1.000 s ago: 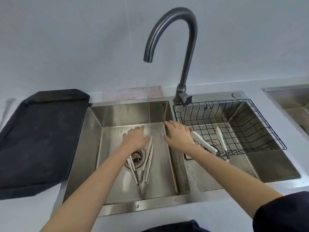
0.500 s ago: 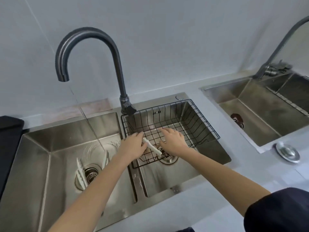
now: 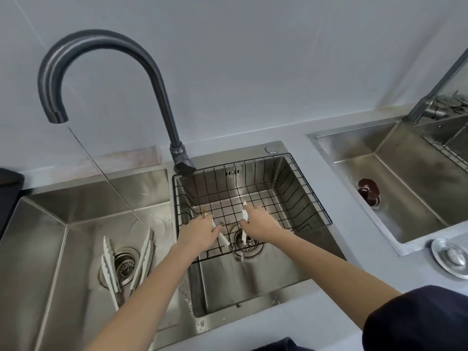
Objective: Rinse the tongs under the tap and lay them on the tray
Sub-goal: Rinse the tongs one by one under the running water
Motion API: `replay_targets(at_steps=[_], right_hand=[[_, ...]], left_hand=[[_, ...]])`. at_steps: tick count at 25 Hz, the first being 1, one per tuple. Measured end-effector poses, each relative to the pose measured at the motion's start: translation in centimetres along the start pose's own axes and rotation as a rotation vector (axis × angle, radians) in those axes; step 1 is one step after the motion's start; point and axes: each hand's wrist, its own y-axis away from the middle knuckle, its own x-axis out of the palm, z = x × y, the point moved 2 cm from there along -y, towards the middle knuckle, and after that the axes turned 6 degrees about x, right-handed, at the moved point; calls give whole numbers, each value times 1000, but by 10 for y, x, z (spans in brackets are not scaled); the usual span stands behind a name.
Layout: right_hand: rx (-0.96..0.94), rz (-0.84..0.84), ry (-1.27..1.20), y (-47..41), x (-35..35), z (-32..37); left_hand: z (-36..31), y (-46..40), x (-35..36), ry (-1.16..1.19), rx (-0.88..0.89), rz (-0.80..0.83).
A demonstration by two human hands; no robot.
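We see a pair of white tongs lying in the black wire basket, which sits in the right bowl of the sink. The tongs have two long white arms that spread apart like a V, and they meet at a shiny metal end near the drain. The tips look a bit brown and dirty.

Our left hand is curled around the left arm of the tongs. Our right hand is curled around the right arm, and the white tip pokes up past the fingers. Both hands are closed on the tongs, though not in a tight fist.

Two more pairs of white tongs lie in the left bowl, one on each side of the drain (they have little teeth along the edges). A thin line of water falls from the dark curved tap into that left bowl.

Half a second ago both hands were close together on one white arm in the basket. Now they are farther apart, one hand on each arm. We also see the sink from a little closer, and only a corner of the black tray shows at the far left.
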Motion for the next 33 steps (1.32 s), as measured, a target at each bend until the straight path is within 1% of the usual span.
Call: replay_targets(at_steps=[5, 8, 10, 13, 16, 20, 23, 26, 29, 33], right_hand=[[26, 84, -24, -29, 11, -1], [83, 101, -54, -44, 14, -1], [123, 97, -103, -51, 18, -3], [133, 92, -182, -55, 24, -6], [154, 87, -244, -53, 25, -4], [126, 58, -348, -44, 15, 3], [75, -13, -396, -33, 3, 12], [40, -73, -510, -20, -9, 26], [-24, -113, -549, -6, -11, 45], [-104, -99, -589, 5, 3, 78]], left_hand=[[2, -15, 13, -3, -76, 96], [2, -22, 19, 46, -103, 99], [2, -26, 22, 128, -122, 82], [4, -32, 26, 308, -172, 58], [4, -29, 26, 438, -200, 43], [0, -21, 17, 499, -154, -65], [1, -12, 7, 556, -128, -184], [8, -1, -1, 635, -116, -292], [20, 17, -7, 672, -127, -382], [50, 46, -9, 710, -167, -466]])
